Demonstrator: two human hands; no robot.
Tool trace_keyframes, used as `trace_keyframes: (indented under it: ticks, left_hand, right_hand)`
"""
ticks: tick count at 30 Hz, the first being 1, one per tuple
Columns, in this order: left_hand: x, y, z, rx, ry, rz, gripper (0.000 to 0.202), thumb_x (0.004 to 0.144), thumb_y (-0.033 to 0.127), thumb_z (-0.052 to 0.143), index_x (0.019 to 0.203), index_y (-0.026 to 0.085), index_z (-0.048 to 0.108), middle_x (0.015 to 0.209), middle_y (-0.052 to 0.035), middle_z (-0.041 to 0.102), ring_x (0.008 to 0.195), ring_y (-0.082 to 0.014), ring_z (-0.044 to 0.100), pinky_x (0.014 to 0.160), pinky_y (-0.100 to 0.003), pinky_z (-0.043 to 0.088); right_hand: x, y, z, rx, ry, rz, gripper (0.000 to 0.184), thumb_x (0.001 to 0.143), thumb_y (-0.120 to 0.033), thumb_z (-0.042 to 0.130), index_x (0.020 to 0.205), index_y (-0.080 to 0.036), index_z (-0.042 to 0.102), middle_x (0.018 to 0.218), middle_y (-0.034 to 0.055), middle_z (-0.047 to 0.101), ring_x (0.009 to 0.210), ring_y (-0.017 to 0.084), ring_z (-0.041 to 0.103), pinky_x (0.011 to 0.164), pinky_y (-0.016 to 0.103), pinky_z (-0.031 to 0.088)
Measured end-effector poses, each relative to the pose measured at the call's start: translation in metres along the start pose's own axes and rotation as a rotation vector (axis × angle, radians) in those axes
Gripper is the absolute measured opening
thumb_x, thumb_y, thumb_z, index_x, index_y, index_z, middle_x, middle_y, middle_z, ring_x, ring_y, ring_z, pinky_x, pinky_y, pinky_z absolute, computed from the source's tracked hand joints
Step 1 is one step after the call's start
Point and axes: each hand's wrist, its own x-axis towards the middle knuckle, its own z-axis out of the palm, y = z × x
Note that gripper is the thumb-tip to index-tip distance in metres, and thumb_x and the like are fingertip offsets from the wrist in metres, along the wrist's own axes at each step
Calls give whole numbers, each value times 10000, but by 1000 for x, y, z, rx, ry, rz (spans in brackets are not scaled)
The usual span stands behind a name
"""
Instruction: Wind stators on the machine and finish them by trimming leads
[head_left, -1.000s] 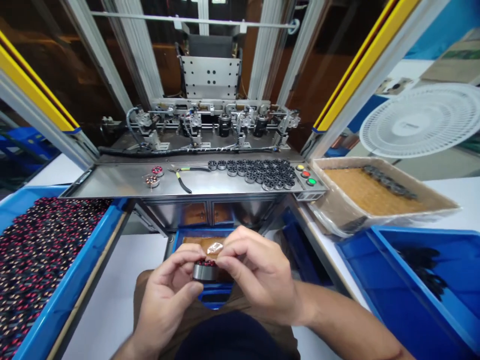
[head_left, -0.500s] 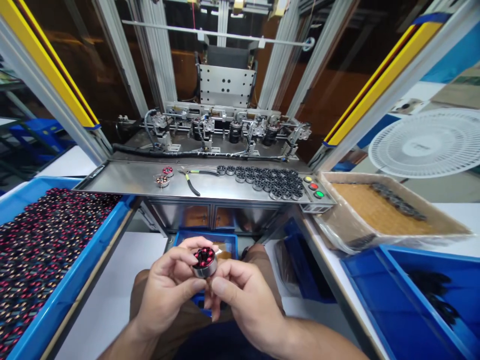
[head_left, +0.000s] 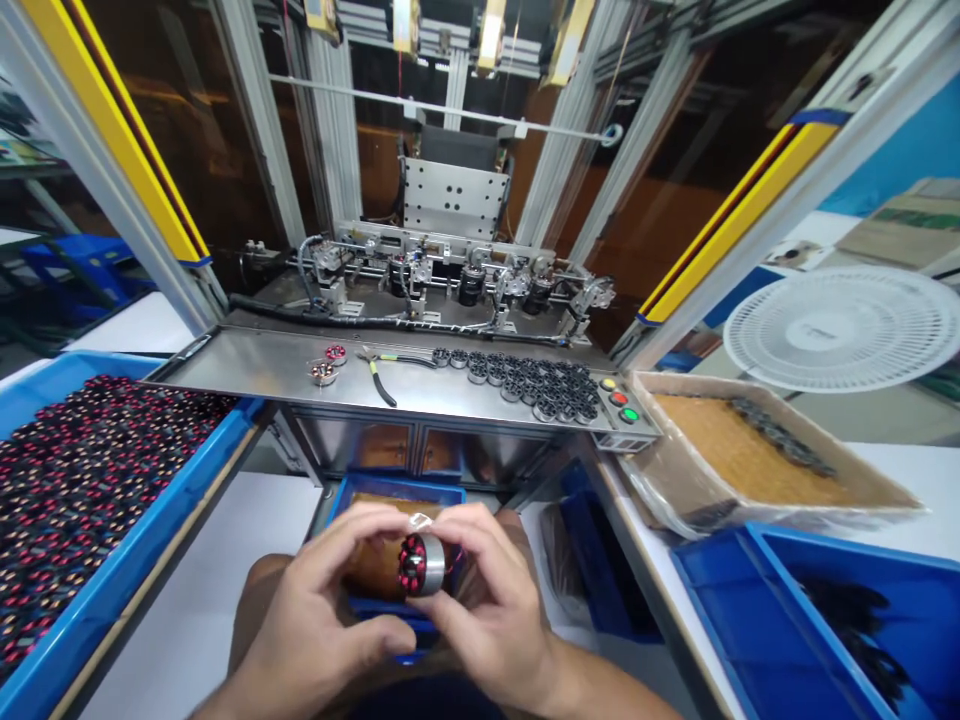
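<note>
A wire-wound motor stator (head_left: 429, 566), with a silvery outer ring and dark red windings, is tipped on its side over my lap, its wound face turned left. My right hand (head_left: 491, 590) grips it, thumb under the ring and fingers over the top and behind. My left hand (head_left: 330, 590) curves around its left side, thumb apart from the fingers. The left fingertips are close to the stator's upper edge; whether they touch it I cannot tell.
On the metal ledge (head_left: 247, 365) lie two wound stators (head_left: 323, 373), cutting pliers (head_left: 382, 375) and rows of dark stators (head_left: 551, 385). A blue bin (head_left: 251, 410) full of wound stators stands left. At right are push buttons (head_left: 619, 399), a lined carton (head_left: 750, 445) and another blue bin (head_left: 720, 580).
The stator has turned from facing upward to lying on its side, facing left. My left thumb has come away from it, and the right fingers have moved up over it.
</note>
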Motion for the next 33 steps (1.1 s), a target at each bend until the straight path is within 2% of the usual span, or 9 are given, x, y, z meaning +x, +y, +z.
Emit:
trace_keyframes:
  ticks: [6, 10, 13, 16, 21, 24, 27, 30, 33]
  left_hand:
    - [-1, 4, 3, 143, -65, -10, 396, 733, 328, 797, 1115, 341, 690, 1051, -6, 732, 939, -189, 681, 848, -240, 520]
    - [2, 7, 3, 277, -64, 136, 426, 760, 230, 774, 1151, 340, 644, 1083, 3, 721, 1003, -171, 668, 897, -236, 508]
    - [1, 7, 2, 328, -67, 205, 479, 765, 168, 760, 1188, 336, 611, 1102, -2, 706, 1048, -168, 651, 939, -243, 498]
    - [-1, 5, 4, 238, -66, 141, 472, 774, 146, 747, 1181, 347, 617, 1155, -12, 676, 1074, -175, 647, 895, -226, 530]
    - [0, 2, 12, -50, -84, -20, 395, 778, 168, 748, 1121, 334, 642, 1147, -25, 660, 920, -163, 702, 738, -211, 587]
    - [1, 3, 13, 98, -52, 116, 405, 750, 133, 759, 1102, 298, 645, 1129, -38, 669, 978, -182, 694, 707, -196, 595]
    - [1, 7, 11, 431, 17, 376, 440, 737, 49, 721, 1128, 228, 624, 1103, -59, 694, 1043, -178, 677, 858, -218, 578]
    - [2, 11, 10, 669, 43, 553, 436, 752, 11, 673, 1155, 162, 600, 1090, -80, 709, 1045, -154, 676, 1003, -222, 502]
    - [2, 11, 11, 753, 53, 627, 444, 785, 25, 646, 1209, 130, 562, 1088, -93, 715, 1052, -143, 673, 1021, -204, 480]
  right_hand:
    - [-2, -1, -11, -168, -60, -209, 527, 746, 0, 638, 1229, -195, 558, 1064, 92, 610, 973, 198, 604, 819, 334, 520]
    - [-2, -2, -22, -37, -132, -146, 494, 757, -97, 711, 1224, -194, 585, 1066, 95, 583, 964, 212, 587, 799, 352, 521]
    - [-1, -6, -28, -4, -122, -95, 286, 797, -66, 683, 1045, -208, 665, 912, 50, 599, 840, 171, 586, 731, 318, 500]
    - [-1, -9, -27, 27, -54, 50, 116, 846, -78, 637, 841, -189, 672, 788, 25, 598, 737, 143, 576, 666, 287, 471]
    - [-1, -9, -22, 56, -31, 198, 115, 862, -168, 657, 748, -177, 665, 744, 20, 604, 706, 139, 572, 663, 282, 455]
    - [-2, -5, -32, 72, -51, 224, 127, 880, -201, 640, 754, -187, 648, 751, 16, 594, 728, 142, 569, 686, 283, 453]
    - [-2, -5, -47, 61, 7, 195, 116, 926, -305, 578, 925, -207, 641, 900, 48, 589, 854, 176, 575, 743, 313, 468]
    - [0, -15, -51, -112, -26, -21, 319, 834, -431, 685, 1028, -186, 618, 970, 78, 568, 889, 213, 557, 752, 361, 476]
    - [5, -26, -37, -381, -180, -218, 309, 723, -304, 797, 922, -139, 627, 877, 87, 599, 804, 212, 542, 702, 376, 465]
